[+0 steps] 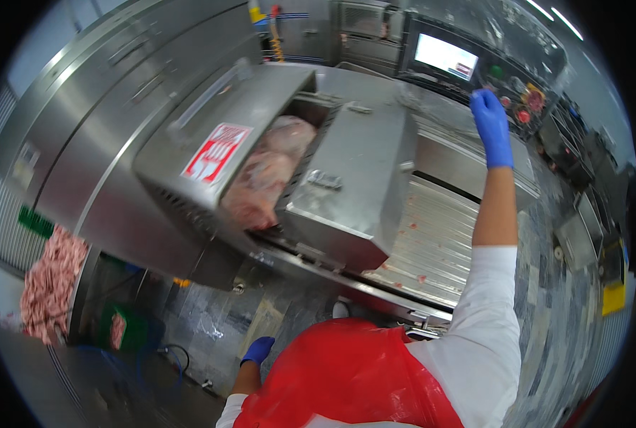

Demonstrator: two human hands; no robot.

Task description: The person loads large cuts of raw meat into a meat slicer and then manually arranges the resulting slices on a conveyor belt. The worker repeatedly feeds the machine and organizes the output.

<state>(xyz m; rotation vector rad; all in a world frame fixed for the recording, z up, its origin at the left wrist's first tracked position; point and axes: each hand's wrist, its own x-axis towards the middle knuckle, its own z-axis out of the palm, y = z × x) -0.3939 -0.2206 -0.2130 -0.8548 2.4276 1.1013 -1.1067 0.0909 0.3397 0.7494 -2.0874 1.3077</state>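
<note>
My right hand [490, 127], in a blue glove, is raised at the end of my outstretched arm, beside the control panel's buttons [523, 115]. Its fingers look curled in, with nothing visible in them. Low beside my red apron [353, 378] hangs my left hand [258, 350], also gloved in blue. It touches nothing I can see, and its fingers are too indistinct to read. In front of me stands a large steel machine [364, 189]. Big pieces of raw meat [268, 171] lie in the open channel between its two steel covers.
A lit screen [443, 57] sits above the machine. Meat scraps dot the ribbed metal bed [432, 235] at right. Left, a heap of pale meat strips [52, 285] stands near a green crate [129, 328]. Carts [580, 232] stand at far right.
</note>
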